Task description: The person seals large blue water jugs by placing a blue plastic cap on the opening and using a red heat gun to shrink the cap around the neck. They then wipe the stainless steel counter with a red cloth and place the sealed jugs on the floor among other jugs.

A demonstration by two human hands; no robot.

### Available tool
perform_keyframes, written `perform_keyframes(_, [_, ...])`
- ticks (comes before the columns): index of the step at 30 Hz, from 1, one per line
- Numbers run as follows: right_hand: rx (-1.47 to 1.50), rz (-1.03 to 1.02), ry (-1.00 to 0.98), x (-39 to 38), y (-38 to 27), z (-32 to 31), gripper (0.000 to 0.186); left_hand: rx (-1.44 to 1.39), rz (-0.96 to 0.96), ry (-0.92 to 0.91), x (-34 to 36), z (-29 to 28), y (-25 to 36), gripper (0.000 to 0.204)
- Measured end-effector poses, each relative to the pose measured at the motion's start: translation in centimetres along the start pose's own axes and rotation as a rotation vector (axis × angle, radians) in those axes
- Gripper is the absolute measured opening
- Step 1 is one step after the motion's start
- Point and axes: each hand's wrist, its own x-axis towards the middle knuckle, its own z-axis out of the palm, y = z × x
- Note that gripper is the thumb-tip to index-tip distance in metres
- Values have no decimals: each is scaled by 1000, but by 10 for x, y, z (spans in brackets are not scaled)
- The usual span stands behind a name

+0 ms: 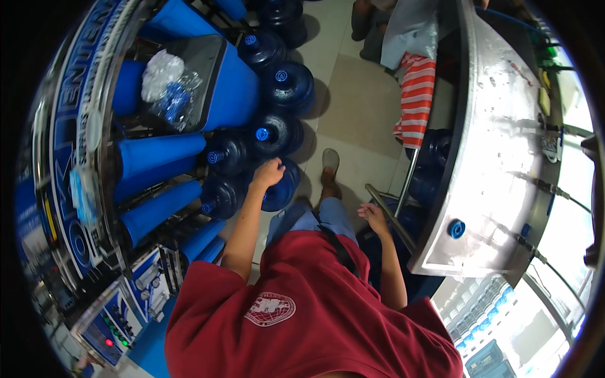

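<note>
My left hand (268,172) reaches down and closes over the top of a large dark blue water jug (282,186) standing on the tiled floor in front of my foot. Several more capped blue jugs (287,84) stand in a row beyond it. My right hand (373,215) hangs beside my thigh with fingers loosely apart, holding nothing, close to a metal bar (386,211) under the steel counter. My red shirt and blue shorts fill the lower middle.
A stainless steel counter (498,145) with filling nozzles and a blue cap (456,228) runs along the right. A red-and-white striped cloth (416,94) hangs off it. Blue filter cylinders (157,154), a blue bin (217,79) and a control panel (116,321) line the left.
</note>
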Motion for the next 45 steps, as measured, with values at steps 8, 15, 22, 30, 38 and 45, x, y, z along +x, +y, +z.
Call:
perform_keyframes(8, [2,110,60,42,32,13,27,426,95,325,267,-77,46,49])
perform_keyframes(15, [122,429,314,-42,48,26,29,959,-283,-313,445,-64,45,46])
perform_keyframes(22, [222,562,274,-37,36,70,30,878,-539,-497,470,-60,42,41])
perform_keyframes(30, [327,444,357,-32,30,100,32,1015,-460,-358,456,-43,51,47])
perform_keyframes(38, [515,621,394,-79,96,155,31,1332,-219,-161,432,31,66,30])
perform_keyframes(45, [611,552,432,-86,121,180,29,1989,341,74,415,82,86,26])
